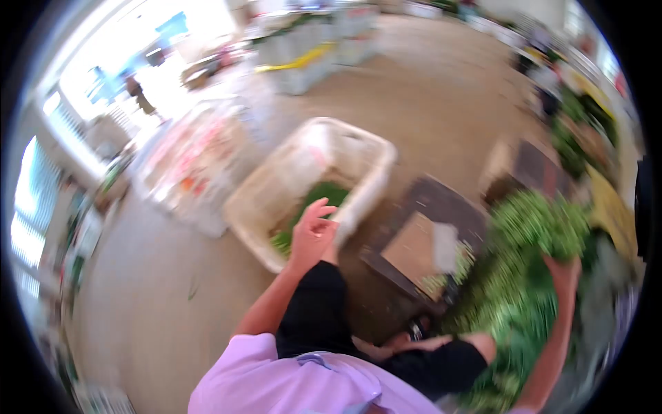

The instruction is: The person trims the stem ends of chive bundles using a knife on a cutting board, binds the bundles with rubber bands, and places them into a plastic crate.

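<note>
My left hand [314, 233] hovers over the near rim of a large white plastic tub [378, 181]. Its fingers are loosely bent and apart, and I see nothing held in them. Dark green leafy vegetables [324, 199] lie inside the tub, on its bottom. At the far right, my right hand [564, 268] is closed around the stem end of a bunch of leafy greens [534, 221], partly blurred. Below and left of that hand spreads a big heap of greens [507, 317], lying against my seated legs.
A dark low board [427, 200] with a piece of cardboard [410, 252] lies between tub and heap. Behind the tub stands a plastic-wrapped pile [196, 162]. Further off are stacked pale boxes with a yellow strap [300, 62]. A cardboard box [503, 165] stands at right.
</note>
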The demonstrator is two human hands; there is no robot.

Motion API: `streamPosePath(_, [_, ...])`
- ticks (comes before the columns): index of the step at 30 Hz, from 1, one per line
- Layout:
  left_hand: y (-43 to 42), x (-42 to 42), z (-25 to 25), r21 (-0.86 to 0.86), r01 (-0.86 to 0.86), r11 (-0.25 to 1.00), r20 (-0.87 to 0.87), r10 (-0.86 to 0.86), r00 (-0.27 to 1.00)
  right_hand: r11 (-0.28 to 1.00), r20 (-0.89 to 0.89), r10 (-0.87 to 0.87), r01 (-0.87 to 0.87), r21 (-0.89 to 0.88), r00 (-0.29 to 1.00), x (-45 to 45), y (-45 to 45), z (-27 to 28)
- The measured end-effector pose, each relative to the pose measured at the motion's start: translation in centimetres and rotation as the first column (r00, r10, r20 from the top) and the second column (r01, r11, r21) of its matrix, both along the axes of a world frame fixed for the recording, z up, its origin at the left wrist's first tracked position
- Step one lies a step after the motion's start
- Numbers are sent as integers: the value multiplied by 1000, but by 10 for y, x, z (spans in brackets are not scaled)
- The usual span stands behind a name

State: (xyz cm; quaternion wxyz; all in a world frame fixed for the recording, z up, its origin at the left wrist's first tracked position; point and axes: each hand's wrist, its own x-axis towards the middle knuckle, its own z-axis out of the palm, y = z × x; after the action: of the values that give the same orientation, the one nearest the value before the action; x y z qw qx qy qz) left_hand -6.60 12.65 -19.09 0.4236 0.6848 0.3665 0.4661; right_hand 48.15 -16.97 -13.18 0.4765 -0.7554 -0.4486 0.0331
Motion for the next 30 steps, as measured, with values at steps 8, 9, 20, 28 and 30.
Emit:
streamPosePath(8, [-64, 131, 59, -41, 697, 716, 146, -686, 713, 974, -257, 227, -217, 65, 939, -164, 48, 61])
streamPosePath(9, [-68, 139, 60, -33, 701, 712, 150, -690, 708, 976, -268, 217, -208, 60, 939, -180, 49, 63])
streamPosePath(20, [-99, 119, 82, -4, 638, 770, 138, -632, 763, 938, -318, 345, -319, 133, 883, -271, 69, -1])
streamPosePath(28, [-118, 102, 68, 224, 423, 878, -141, -400, 906, 936, -199, 351, -350, 43, 915, -281, 74, -21])
streamPosePath(30, [-122, 107, 60, 30, 495, 868, 137, -494, 859, 919, -211, 389, -393, 27, 897, -280, 74, -28])
